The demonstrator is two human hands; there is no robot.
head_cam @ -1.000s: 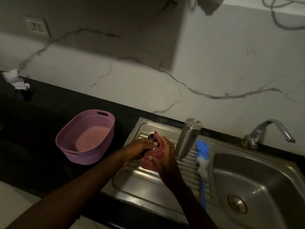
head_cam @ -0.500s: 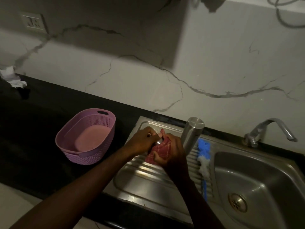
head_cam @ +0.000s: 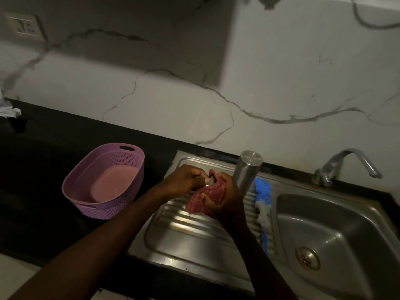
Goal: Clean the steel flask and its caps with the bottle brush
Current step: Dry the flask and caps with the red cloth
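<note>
- Two hands meet over the drainboard, just left of the flask.
- Flask stands inverted on the drainboard, long axis near vertical and leaning a little toward the wall, flat base up.
- Brush lies just right of the flask on the drainboard ribs, long axis running from the wall toward the front edge, blue bristle head at the wall end, handle pointing to the front.
- Left hand has its fingers curled tight around a small shiny piece, likely a cap; most of it is hidden, so I cannot tell its shape.
- Right hand grips a red checked cloth, fingers curled round it and pressing it against the piece in the left hand.
- Left of the flask, well apart, a purple basket sits on the dark table.
- Right of the flask are the sink and a tap.
</note>
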